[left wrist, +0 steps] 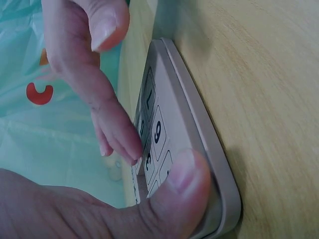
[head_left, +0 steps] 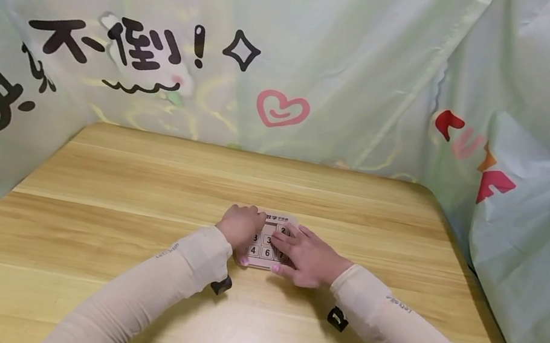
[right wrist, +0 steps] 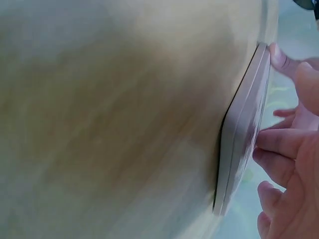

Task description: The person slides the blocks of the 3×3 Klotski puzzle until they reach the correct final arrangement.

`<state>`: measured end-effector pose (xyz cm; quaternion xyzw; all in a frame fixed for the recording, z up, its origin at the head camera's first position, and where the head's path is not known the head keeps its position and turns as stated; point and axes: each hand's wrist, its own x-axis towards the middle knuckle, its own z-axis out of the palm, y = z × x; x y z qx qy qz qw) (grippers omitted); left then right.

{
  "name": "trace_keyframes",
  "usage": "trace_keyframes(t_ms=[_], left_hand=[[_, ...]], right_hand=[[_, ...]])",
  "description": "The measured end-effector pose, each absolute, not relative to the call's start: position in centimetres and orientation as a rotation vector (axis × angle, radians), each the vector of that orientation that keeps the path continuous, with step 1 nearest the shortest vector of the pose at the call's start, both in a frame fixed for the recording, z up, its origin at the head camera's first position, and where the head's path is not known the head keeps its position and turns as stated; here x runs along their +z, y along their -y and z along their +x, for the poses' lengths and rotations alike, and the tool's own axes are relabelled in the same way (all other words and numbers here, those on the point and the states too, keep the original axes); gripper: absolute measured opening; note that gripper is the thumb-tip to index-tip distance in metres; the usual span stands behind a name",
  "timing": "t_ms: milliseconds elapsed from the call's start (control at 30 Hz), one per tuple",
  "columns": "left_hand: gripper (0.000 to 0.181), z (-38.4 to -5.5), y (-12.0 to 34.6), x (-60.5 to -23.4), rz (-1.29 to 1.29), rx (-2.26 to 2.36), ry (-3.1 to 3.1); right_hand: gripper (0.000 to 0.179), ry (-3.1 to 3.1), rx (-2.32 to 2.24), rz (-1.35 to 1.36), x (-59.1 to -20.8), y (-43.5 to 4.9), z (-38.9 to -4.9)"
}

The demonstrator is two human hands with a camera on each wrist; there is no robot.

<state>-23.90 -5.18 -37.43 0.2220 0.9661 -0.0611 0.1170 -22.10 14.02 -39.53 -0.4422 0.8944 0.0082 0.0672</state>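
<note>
As left (head_left: 238, 229) grips puzzle (head_left: 266, 253), right (head_left: 311, 259) touches, splayed

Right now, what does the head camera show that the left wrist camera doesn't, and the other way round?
Only the head view shows the pink heart, the black writing and both sleeves.

Only the left wrist view gives a close, low look at the layered side of the puzzle.

Both show the left hand holding the puzzle's edge, the right hand, the number tiles, the table and some of the cloth.
</note>
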Motion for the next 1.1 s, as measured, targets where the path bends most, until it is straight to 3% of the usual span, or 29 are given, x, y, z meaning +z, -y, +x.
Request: trace_keyframes(t_ms=[433, 1100], left_hand=[[0.098, -23.9, 5.2, -37.4, 0.629, -0.184, -2.825], [0.101, -24.0, 5.5, -37.5, 0.627, -0.139, -2.820]], right_hand=[[0.064, -2.721, 0.007, -1.252, -39.5, -14.9, -23.2], [0.066, -2.704, 0.037, -1.302, -40.0, -12.6, -23.8]])
